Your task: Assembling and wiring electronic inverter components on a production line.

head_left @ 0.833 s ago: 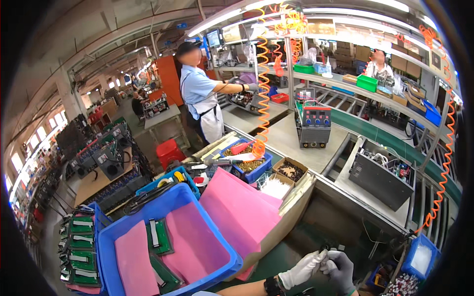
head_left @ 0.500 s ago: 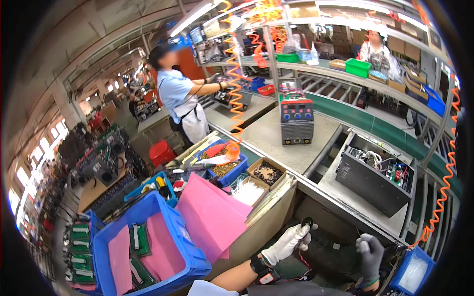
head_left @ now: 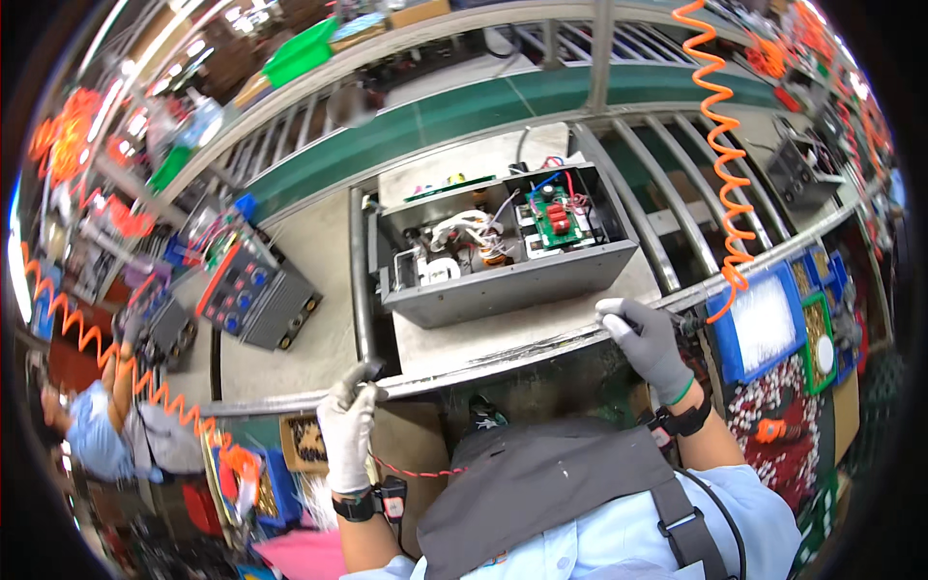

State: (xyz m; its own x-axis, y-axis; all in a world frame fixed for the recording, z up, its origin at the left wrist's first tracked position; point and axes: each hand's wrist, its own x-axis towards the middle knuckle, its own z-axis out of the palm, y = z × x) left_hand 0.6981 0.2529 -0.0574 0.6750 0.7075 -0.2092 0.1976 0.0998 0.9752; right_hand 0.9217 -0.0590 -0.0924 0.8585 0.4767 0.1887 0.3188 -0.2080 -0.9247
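Pinching a small dark part (head_left: 365,370) by the metal rail (head_left: 493,363), the white-gloved left hand (head_left: 347,425) is well apart from the grey-gloved right hand (head_left: 654,350), whose grip I cannot tell. Beyond them, an open grey case (head_left: 512,295) rests beside roller bars (head_left: 647,205).

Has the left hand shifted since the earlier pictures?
Yes: forward, judged against the bench's metal rail. The left hand now overlaps that rail in view; earlier it sat clear, on the near side.
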